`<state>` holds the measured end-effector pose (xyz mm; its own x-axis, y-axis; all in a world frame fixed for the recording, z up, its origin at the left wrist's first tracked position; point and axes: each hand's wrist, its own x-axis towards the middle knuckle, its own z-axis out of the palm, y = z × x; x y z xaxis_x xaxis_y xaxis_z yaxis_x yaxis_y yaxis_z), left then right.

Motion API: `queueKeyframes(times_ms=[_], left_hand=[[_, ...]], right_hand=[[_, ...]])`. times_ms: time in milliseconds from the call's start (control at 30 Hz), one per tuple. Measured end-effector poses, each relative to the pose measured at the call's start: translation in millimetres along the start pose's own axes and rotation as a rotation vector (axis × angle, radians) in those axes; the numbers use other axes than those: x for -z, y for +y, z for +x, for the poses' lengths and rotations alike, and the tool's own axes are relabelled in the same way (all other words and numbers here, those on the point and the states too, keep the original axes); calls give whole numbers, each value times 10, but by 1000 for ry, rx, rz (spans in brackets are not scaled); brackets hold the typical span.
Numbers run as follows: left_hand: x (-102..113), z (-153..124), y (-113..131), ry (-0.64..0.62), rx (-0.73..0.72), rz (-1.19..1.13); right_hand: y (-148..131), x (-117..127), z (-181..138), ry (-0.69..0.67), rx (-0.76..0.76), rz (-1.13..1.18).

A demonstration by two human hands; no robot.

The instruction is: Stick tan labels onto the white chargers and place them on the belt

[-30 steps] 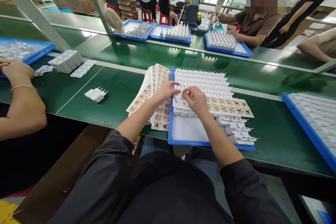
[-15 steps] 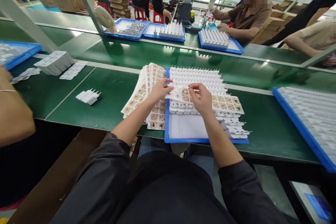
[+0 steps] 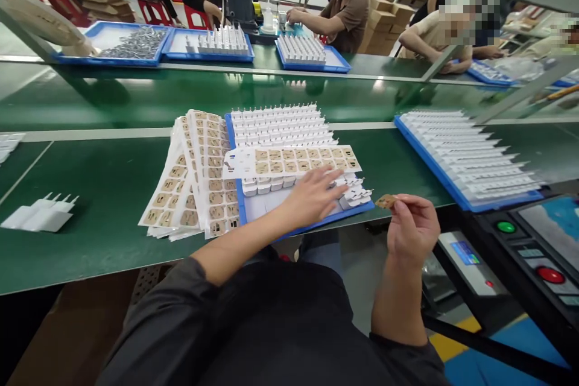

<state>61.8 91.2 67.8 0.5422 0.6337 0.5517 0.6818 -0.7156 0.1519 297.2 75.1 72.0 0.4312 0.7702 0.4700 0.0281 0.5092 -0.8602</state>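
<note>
My right hand (image 3: 412, 226), past the front right corner of the blue tray, pinches a small tan sticker (image 3: 384, 201) between thumb and fingertips. Fingers apart, my left hand (image 3: 312, 198) reaches over the tray (image 3: 242, 208) beside the white plug housings (image 3: 355, 193) at its right side; whether it touches them is unclear. A label sheet (image 3: 294, 161) with rows of tan stickers lies across the plug housings, its left end partly bare. More rows of white plug housings (image 3: 278, 122), pins up, fill the tray's back. Fanned sticker sheets (image 3: 181, 181) lie left of the tray.
Joined white plug housings (image 3: 40, 214) lie on the green bench at left. Another blue tray (image 3: 461, 193) of plug housings stands at right, near a control panel with a red button (image 3: 550, 275). Beyond the bench are parts trays (image 3: 208, 58) and people working.
The view has swung right. My right hand has left the sheet and moved right and nearer with a sticker. My left hand has let go of the sheet, which now lies on the plug housings.
</note>
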Motion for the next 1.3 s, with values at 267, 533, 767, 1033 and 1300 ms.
queueKeyframes(times_ms=[267, 533, 767, 1033, 1300], left_hand=[[-581, 429, 122, -144, -345, 197], [-597, 337, 38, 30, -472, 243], [-293, 173, 96, -148, -131, -133], [214, -565, 203, 84, 664, -1270], [146, -908, 314, 323, 694, -1171]], right_hand=[[-6, 435, -116, 56, -72, -57], [175, 395, -282, -51, -162, -50], [259, 98, -395, -109, -298, 73], [-64, -367, -643, -456, -469, 395], [-141, -697, -814, -598, -488, 387]])
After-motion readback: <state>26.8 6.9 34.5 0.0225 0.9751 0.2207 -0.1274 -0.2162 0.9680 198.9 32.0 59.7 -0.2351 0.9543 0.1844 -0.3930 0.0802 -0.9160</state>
